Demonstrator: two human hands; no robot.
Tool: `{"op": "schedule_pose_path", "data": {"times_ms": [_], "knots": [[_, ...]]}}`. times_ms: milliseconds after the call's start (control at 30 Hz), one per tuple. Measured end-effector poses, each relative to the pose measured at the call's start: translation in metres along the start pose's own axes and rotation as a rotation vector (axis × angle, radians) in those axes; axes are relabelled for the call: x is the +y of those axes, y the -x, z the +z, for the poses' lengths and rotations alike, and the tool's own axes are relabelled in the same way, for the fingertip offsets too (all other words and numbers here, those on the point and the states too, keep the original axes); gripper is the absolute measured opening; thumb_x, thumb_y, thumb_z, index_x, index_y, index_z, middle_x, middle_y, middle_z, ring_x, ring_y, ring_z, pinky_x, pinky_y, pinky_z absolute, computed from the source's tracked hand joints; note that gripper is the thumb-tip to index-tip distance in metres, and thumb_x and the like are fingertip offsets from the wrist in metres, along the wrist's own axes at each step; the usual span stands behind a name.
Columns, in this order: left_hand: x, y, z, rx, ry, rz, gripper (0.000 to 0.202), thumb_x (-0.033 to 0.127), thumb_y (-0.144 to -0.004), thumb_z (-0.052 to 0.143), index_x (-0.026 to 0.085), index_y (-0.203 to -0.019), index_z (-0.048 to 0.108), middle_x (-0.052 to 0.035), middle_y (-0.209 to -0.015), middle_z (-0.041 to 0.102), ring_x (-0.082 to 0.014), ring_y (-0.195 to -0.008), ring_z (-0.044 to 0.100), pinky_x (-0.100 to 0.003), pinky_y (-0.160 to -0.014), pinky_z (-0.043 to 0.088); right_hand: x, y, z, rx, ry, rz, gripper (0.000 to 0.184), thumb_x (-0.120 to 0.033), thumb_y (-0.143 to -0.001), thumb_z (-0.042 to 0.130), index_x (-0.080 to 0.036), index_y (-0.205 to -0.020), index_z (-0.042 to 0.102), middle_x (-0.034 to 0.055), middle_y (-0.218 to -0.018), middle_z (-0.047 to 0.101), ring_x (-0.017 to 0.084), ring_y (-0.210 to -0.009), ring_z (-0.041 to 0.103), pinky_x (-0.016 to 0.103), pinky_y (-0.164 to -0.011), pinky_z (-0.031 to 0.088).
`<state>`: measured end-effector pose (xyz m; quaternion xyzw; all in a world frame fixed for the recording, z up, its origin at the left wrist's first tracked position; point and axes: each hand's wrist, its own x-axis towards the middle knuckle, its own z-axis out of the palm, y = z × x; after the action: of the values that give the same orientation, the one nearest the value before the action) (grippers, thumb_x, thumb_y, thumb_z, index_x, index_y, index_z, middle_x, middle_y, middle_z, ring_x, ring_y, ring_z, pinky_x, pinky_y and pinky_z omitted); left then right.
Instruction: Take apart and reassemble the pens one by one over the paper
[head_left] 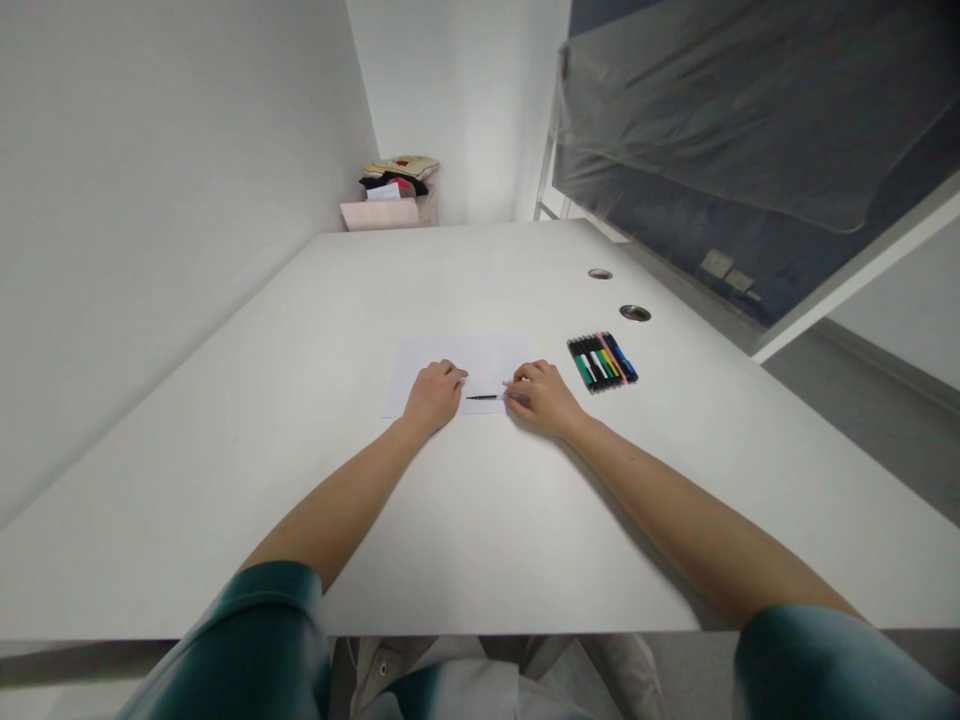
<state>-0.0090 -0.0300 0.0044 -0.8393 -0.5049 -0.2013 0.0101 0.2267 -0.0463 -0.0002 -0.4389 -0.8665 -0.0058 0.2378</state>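
A white sheet of paper (465, 362) lies flat on the white desk (247, 470), a little in front of me. My left hand (435, 395) rests palm down on the sheet's lower part, holding nothing. My right hand (544, 398) sits at the sheet's right edge, shut on a slim pen (484, 397). The pen lies nearly level, and its black tip points left toward my left hand, just above the paper. A few centimetres separate the tip from my left fingers.
A pack of several colored markers (602, 361) lies to the right of the sheet. Beyond it are two round desk grommets (634, 313). A pink box with folded cloth (380, 214) stands past the far edge. A wall rises on the left, and dark plastic-covered sheeting (750, 110) hangs on the right.
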Motion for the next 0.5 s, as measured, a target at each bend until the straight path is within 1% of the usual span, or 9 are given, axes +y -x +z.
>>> {"op": "schedule_pose_path", "data": {"times_ms": [200,300,400,500], "knots": [[0.001,-0.002,0.000,-0.031,0.001,-0.004,0.025,0.021,-0.089,0.051,0.018,-0.106,0.069,-0.0089,-0.096,0.072,-0.0254,-0.094,0.063,-0.043,-0.087,0.048,-0.001,0.000,0.000,-0.017,0.000,-0.001,0.020,-0.027,-0.084,0.058,-0.021,-0.088,0.077,0.0112,-0.094,0.064,0.027,-0.093,0.048,0.042,-0.080,0.037],[0.000,-0.002,0.000,-0.036,0.022,-0.009,0.028,0.023,-0.089,0.052,0.019,-0.112,0.067,-0.0080,-0.099,0.073,-0.0246,-0.093,0.064,-0.042,-0.087,0.048,0.000,0.000,-0.001,-0.022,-0.015,0.002,0.020,-0.028,-0.084,0.059,-0.021,-0.090,0.076,0.0113,-0.094,0.065,0.028,-0.094,0.049,0.043,-0.081,0.038],[-0.004,0.000,-0.002,0.001,0.062,-0.024,0.031,0.027,-0.090,0.052,0.019,-0.117,0.064,-0.0081,-0.105,0.072,-0.0244,-0.098,0.063,-0.042,-0.090,0.048,0.005,0.001,0.000,0.019,-0.048,0.029,0.024,-0.032,-0.085,0.058,-0.020,-0.097,0.075,0.0121,-0.098,0.065,0.028,-0.097,0.051,0.044,-0.085,0.040],[-0.009,0.003,-0.004,0.065,0.077,-0.057,0.034,0.035,-0.091,0.052,0.019,-0.119,0.062,-0.0098,-0.113,0.069,-0.0251,-0.105,0.061,-0.042,-0.094,0.047,0.016,0.004,0.001,0.070,-0.075,0.081,0.033,-0.038,-0.086,0.057,-0.020,-0.111,0.070,0.0129,-0.108,0.065,0.030,-0.106,0.053,0.047,-0.091,0.041]]}}
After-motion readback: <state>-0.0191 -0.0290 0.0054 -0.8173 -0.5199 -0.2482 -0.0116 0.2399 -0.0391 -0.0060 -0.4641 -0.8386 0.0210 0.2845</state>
